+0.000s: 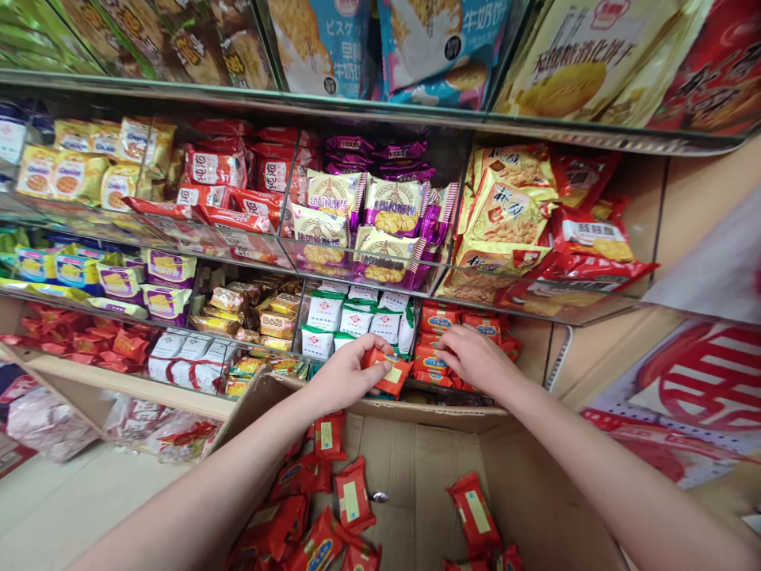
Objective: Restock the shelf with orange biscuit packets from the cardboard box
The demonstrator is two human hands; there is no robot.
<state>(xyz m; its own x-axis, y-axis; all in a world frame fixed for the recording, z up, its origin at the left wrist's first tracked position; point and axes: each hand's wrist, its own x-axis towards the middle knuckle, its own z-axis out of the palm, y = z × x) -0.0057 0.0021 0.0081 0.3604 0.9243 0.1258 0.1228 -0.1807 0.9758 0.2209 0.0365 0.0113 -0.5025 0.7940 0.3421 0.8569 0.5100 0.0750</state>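
Observation:
My left hand is closed on a red snack packet, gripped between thumb and fingers above the far edge of an open cardboard box. To its right, my right hand reaches into the shelf compartment of matching red packets. Its fingers are curled against the stacked packets, and whatever they pinch is hidden. Down in the box, several loose red packets lie mostly on the left, with a few more on the right.
White-and-green packets fill the compartment left of the red ones. A clear shelf edge runs just above my hands, with purple-and-cream biscuit packs behind it. Larger blue bags stand higher up. White-and-red packaging hangs at the right.

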